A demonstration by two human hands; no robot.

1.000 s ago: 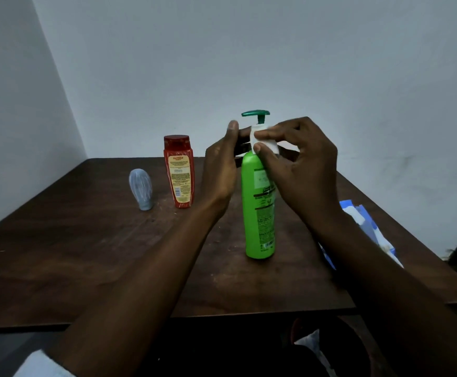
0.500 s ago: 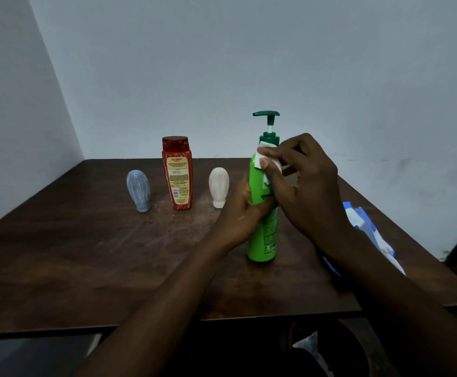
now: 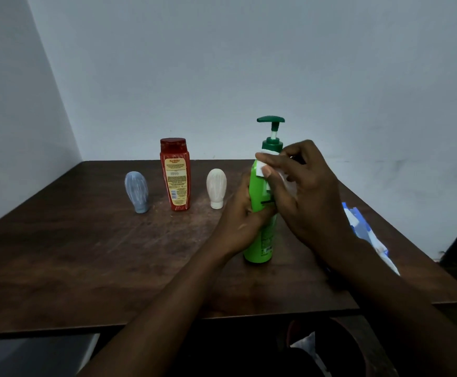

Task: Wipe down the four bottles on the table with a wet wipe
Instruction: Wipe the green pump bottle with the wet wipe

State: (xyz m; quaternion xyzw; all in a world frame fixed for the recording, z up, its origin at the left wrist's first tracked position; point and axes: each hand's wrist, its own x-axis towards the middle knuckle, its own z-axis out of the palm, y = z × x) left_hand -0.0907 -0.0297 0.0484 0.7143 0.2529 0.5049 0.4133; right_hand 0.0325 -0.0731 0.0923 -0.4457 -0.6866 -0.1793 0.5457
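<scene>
A tall green pump bottle (image 3: 260,242) stands upright on the dark wooden table (image 3: 86,262), right of centre. My left hand (image 3: 242,219) grips its lower body from the left. My right hand (image 3: 307,194) presses a white wet wipe (image 3: 261,168) against the bottle's shoulder, just below the dark green pump collar. Further back stand a red bottle (image 3: 175,174), a small blue-grey bottle (image 3: 136,191) on its cap, and a small cream bottle (image 3: 216,191) on its cap.
A blue and white wipes packet (image 3: 368,235) lies near the table's right edge, partly behind my right forearm. The table sits in a corner between two pale walls. Below the front edge is a dark round bin (image 3: 330,349) with something white inside.
My left hand dropped from the bottle's neck to its lower body, uncovering the cream bottle behind. My right hand brought the wipe down from the pump collar to the shoulder.
</scene>
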